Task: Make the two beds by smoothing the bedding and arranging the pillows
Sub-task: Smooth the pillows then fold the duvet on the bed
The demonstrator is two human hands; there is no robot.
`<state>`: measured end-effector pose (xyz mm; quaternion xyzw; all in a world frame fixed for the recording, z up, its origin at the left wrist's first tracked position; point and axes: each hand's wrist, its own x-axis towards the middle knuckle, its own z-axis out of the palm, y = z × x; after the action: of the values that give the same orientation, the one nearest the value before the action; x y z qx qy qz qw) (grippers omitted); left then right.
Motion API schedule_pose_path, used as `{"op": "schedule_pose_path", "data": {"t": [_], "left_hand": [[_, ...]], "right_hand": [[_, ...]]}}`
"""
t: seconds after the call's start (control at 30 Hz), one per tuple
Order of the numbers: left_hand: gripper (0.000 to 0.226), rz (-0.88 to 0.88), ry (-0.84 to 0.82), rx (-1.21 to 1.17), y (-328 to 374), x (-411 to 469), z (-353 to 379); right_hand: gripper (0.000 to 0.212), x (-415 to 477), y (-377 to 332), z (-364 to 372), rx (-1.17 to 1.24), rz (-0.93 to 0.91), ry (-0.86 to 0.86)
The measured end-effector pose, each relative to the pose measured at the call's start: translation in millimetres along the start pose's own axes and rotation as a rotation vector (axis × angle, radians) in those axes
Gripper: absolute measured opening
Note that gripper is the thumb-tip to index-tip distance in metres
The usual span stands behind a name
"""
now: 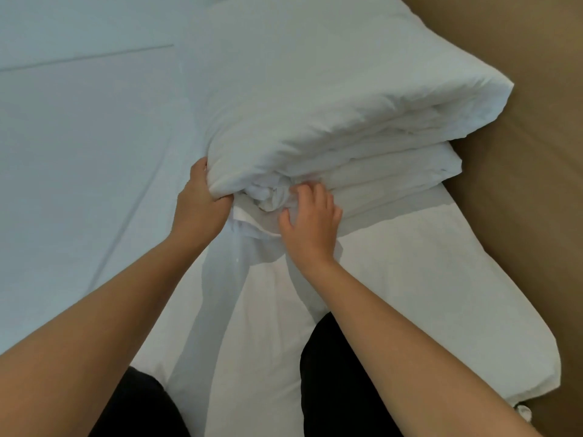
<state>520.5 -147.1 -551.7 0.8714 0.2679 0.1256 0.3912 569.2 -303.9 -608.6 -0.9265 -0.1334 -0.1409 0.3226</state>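
While left hand [202, 203] grips folded duvet [315, 99] mid-frame | right hand [310, 223] pinches its bunched fabric | risk: uneven pull could tumble the folds

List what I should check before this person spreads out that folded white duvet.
1. Left hand holds the folded duvet: ok, it grips the near corner.
2. Right hand has hold of the bunched fabric: ok, its fingers curl into it.
3. Duvet smoothed: not ok, it lies stacked in layers.
4. Sheet where the duvet could spread: ok, flat apart from light creases.
5. Knees off the bedding: not ok, they seem to rest on the trailing cloth.
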Motion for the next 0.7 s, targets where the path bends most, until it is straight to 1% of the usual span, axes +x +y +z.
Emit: {"op": "schedule_pose_path", "data": {"t": [0.03, 0.07, 0.1, 0.13, 0.17, 0.2, 0.27, 0.3, 0.33, 0.37, 0.4, 0.43, 0.47, 0.53, 0.6, 0.67, 0.7], "left_hand": [[0.062, 0.005, 0.001, -0.049, -2, -3, 2], [0.063, 0.014, -0.004, -0.093, -4, -6, 6], [0.065, 0.020, -0.018, -0.144, -4, -10, 11], [0.069, 0.019, -0.045, -0.215, -2, -12, 16], [0.076, -0.007, -0.072, -0.295, 1, -12, 21], [0.082, -0.045, -0.100, -0.376, 5, -13, 24], [0.090, -0.103, -0.148, -0.503, 7, -10, 27], [0.089, -0.108, -0.170, -0.570, 7, -9, 25], [0.081, -0.097, -0.192, -0.625, 4, -8, 23], [0.068, -0.095, -0.196, -0.679, 4, -9, 21], [0.053, -0.111, -0.196, -0.735, 3, -11, 19], [0.043, -0.147, -0.194, -0.802, 1, -11, 19], [0.040, -0.188, -0.181, -0.861, -1, -9, 20], [0.043, -0.294, -0.165, -0.944, -6, -4, 23], [0.050, -0.359, -0.184, -0.950, -9, 1, 23], [0.053, -0.378, -0.219, -0.936, -13, 5, 22], [0.054, -0.364, -0.233, -0.930, -15, 6, 22]], "right_hand": [[0.047, 2, 6, 2, -0.101, -0.094, -0.022], [0.061, 5, 9, 3, -0.191, -0.160, -0.138], [0.072, 7, 9, 3, -0.269, -0.209, -0.295], [0.078, 11, 9, 4, -0.313, -0.237, -0.458], [0.080, 14, 9, 5, -0.328, -0.249, -0.590], [0.079, 19, 8, 4, -0.346, -0.258, -0.677], [0.077, 26, 9, -2, -0.365, -0.278, -0.745], [0.077, 29, 10, -8, -0.364, -0.289, -0.758], [0.077, 32, 10, -15, -0.357, -0.294, -0.758], [0.077, 33, 11, -22, -0.358, -0.300, -0.739], [0.076, 32, 11, -26, -0.380, -0.316, -0.691], [0.074, 28, 11, -28, -0.424, -0.345, -0.614], [0.072, 23, 12, -28, -0.483, -0.382, -0.521], [0.071, 16, 11, -23, -0.587, -0.426, -0.353], [0.073, 18, 13, -17, -0.630, -0.430, -0.259], [0.077, 22, 17, -14, -0.662, -0.432, -0.334], [0.077, 23, 20, -11, -0.658, -0.410, -0.424]]}}
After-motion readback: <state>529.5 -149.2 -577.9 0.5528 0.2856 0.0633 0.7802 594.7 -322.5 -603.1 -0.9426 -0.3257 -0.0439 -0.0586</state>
